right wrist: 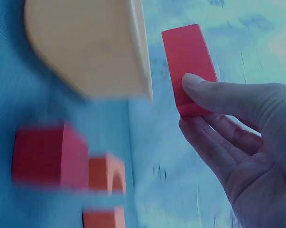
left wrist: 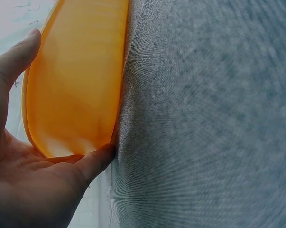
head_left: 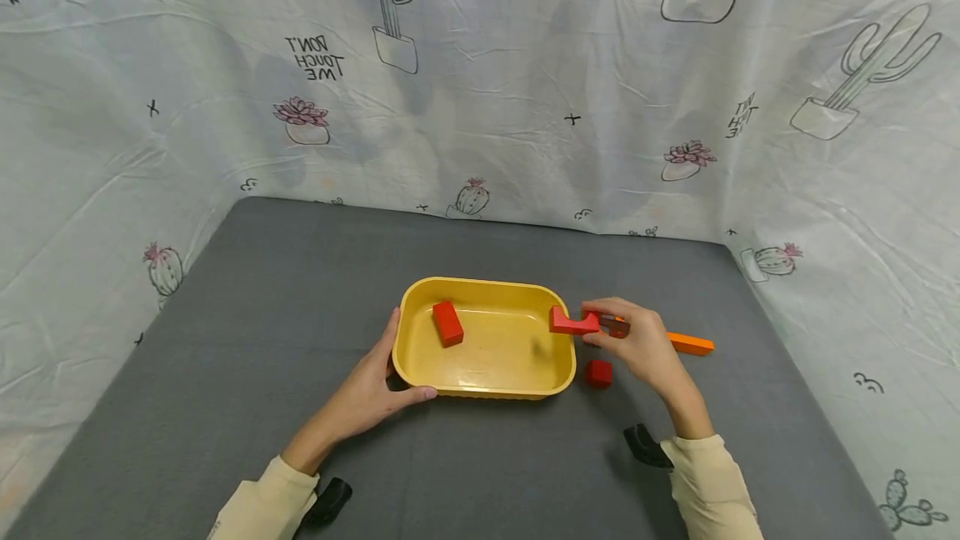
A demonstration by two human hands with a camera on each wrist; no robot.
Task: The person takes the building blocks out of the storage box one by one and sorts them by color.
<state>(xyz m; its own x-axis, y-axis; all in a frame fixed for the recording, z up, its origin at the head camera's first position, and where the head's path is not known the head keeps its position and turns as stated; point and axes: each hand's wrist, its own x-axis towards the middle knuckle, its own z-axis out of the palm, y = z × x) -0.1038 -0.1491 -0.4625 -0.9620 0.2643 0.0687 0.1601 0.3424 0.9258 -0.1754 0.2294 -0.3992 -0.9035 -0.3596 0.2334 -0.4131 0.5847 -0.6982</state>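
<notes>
A yellow plastic tub (head_left: 495, 386) stands on the grey cloth, with a red rectangular block (head_left: 447, 324) lying in its left part. My left hand (head_left: 371, 386) grips the tub's left end, thumb along the near rim and fingers round the far-left side. In the left wrist view, the thumb and fingers span the tub's end wall (left wrist: 76, 85). At the tub's right rim, my right hand (head_left: 637, 344) pinches a red block with a curved notch (head_left: 572, 322) between thumb and fingers. The right wrist view shows this red block (right wrist: 188, 52) held up beside the tub (right wrist: 90, 42).
Close to the tub's right end, a red cube (head_left: 598, 373) rests on the cloth. An orange block (head_left: 691, 344) lies behind the right hand, partly hidden by it. An orange arched block (right wrist: 107, 173) shows in the right wrist view. Patterned white fabric (head_left: 480, 90) hangs round the table.
</notes>
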